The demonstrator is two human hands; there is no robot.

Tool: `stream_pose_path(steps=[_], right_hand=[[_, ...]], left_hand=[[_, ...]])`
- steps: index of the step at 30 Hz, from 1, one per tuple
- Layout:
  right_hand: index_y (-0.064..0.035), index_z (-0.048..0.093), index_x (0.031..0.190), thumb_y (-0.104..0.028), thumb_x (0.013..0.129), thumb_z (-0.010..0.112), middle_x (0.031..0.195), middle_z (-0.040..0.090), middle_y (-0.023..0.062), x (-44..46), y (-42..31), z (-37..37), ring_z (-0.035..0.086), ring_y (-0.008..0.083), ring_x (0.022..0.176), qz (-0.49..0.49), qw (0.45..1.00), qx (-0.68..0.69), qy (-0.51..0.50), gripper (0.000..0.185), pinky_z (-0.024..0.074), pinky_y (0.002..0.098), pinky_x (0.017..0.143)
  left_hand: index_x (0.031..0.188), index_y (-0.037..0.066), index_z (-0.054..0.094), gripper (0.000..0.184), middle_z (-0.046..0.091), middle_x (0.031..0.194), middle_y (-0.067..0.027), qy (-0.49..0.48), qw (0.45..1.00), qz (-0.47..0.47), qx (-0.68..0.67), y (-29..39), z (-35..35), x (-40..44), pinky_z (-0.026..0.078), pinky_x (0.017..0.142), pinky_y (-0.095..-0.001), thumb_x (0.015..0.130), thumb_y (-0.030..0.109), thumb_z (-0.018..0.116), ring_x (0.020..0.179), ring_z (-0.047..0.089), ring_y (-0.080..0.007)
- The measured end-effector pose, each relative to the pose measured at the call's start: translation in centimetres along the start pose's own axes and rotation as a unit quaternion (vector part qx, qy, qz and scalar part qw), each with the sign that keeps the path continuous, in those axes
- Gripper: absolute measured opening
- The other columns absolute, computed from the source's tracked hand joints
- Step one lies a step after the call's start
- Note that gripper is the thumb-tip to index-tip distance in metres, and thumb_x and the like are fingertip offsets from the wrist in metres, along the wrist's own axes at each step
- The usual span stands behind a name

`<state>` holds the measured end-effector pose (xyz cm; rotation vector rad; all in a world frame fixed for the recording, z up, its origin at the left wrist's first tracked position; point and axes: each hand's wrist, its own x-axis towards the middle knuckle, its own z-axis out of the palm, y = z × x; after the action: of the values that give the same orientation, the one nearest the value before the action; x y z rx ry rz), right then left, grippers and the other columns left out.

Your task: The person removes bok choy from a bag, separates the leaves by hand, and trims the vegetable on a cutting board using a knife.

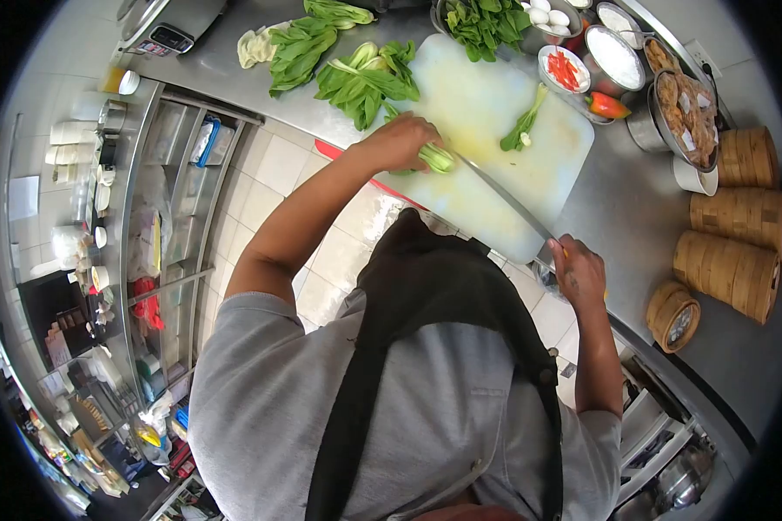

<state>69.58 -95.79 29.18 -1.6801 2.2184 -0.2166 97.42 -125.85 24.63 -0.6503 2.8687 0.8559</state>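
Note:
My left hand [401, 144] is closed around a head of bok choy [435, 159] near the left edge of a white cutting board [495, 87]. The pale stem end pokes out past my fingers. In my right hand [578, 271] is the handle of a long kitchen knife [508, 199]; its blade slants across the board, with the tip close to the stem end. Whether the blade touches the stem, I cannot tell. A smaller piece of bok choy [525, 120] lies on the right part of the board. More bok choy [367, 80] rests beside the board's left edge.
Along the back stand a bowl of leafy greens [485, 26], eggs [547, 15], a bowl of red strips [564, 69], white powder [615, 57] and a red pepper [608, 107]. Bamboo steamers [727, 273] line the right side. A metal shelf rack [169, 226] stands at left.

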Motion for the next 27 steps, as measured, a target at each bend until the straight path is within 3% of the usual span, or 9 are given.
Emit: stream_pose_path(steps=[4, 13, 16, 27], right_hand=[[-0.0064, 0.059, 0.088, -0.038, 0.101, 0.051, 0.076, 0.064, 0.0177, 1.1, -0.5, -0.3, 0.065, 0.0382, 0.069, -0.052, 0.997, -0.058, -0.011, 0.035, 0.0519, 0.0477, 0.065], [-0.0067, 0.060, 0.089, -0.039, 0.101, 0.051, 0.076, 0.064, 0.0179, 2.3, -1.9, -0.7, 0.066, 0.0383, 0.069, -0.070, 0.994, -0.085, -0.022, 0.036, 0.0531, 0.0471, 0.065], [-0.0070, 0.060, 0.089, -0.039, 0.101, 0.051, 0.076, 0.064, 0.0177, 2.5, -2.1, -0.9, 0.066, 0.0381, 0.068, -0.076, 0.993, -0.092, -0.024, 0.035, 0.0532, 0.0471, 0.065], [-0.0077, 0.059, 0.086, -0.038, 0.101, 0.053, 0.069, 0.062, 0.0163, 5.2, -5.1, 1.6, 0.066, 0.0351, 0.062, -0.134, 0.985, -0.105, 0.023, 0.034, 0.0529, 0.0442, 0.057]], left_hand=[[0.115, 0.011, 0.069, 0.048, 0.068, 0.113, -0.0093, -0.003, 1.000, 0.011, 0.024, 0.4, 0.2, -0.4, 0.030, 0.116, -0.0492, 0.070, 0.019, 0.085, 0.120, 0.057, -0.0276], [0.118, 0.012, 0.067, 0.049, 0.066, 0.120, -0.0069, 0.007, 1.000, 0.008, 0.013, 0.1, 0.5, -0.8, 0.028, 0.118, -0.0534, 0.073, 0.020, 0.084, 0.123, 0.055, -0.0264], [0.117, 0.010, 0.068, 0.048, 0.067, 0.118, -0.0086, 0.008, 1.000, 0.005, 0.013, 0.1, 0.5, -0.8, 0.027, 0.119, -0.0492, 0.072, 0.020, 0.083, 0.123, 0.055, -0.0269], [0.113, 0.013, 0.071, 0.044, 0.069, 0.114, -0.0013, 0.020, 0.999, 0.024, 0.032, 0.1, 0.7, -0.7, 0.026, 0.120, -0.0480, 0.071, 0.020, 0.084, 0.120, 0.056, -0.0212]])
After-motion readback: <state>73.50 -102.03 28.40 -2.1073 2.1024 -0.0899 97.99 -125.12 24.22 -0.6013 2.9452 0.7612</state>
